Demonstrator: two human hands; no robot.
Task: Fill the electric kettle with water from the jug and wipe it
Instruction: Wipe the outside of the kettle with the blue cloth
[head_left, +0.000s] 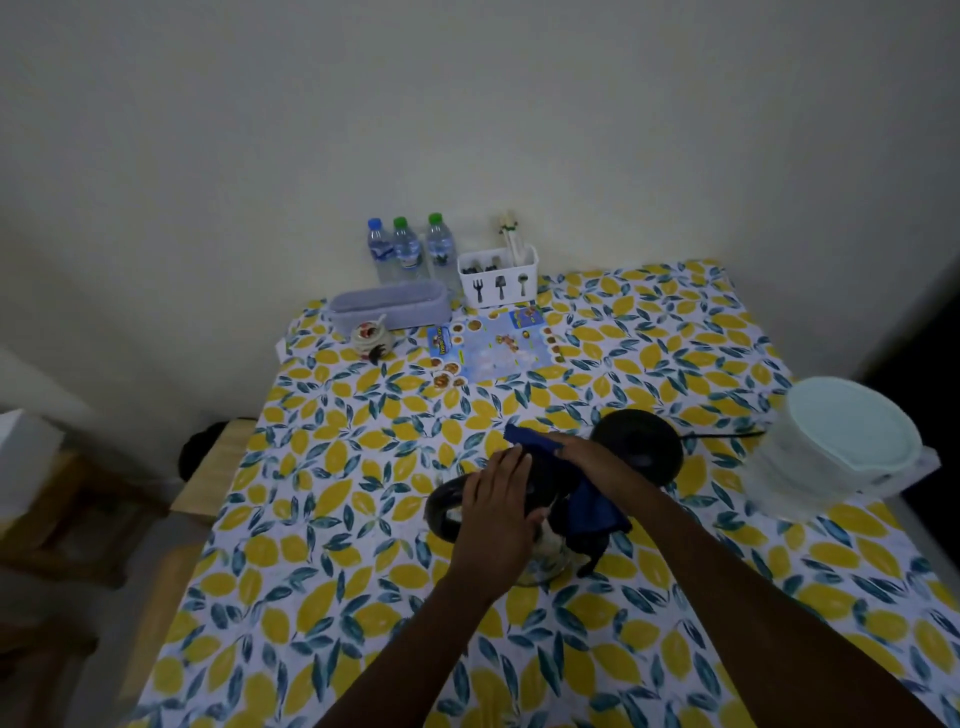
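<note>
The electric kettle (445, 512), glass with a black lid and rim, stands on the lemon-print tablecloth near the middle of the table. My left hand (496, 512) lies flat over its lid and holds it steady. My right hand (592, 460) presses a dark blue cloth (589, 506) against the kettle's far side and handle; part of the cloth hangs down over the handle. The kettle's black round base (641, 441) sits just behind to the right, with its cord running right. The pale lidded jug (841, 447) stands at the right edge.
At the back by the wall stand three water bottles (408, 249), a white cutlery caddy (498, 280), a grey tray (389, 309), a small jar (370, 340) and a printed sheet (496, 348). A wooden stool (218, 467) is off the table's left edge.
</note>
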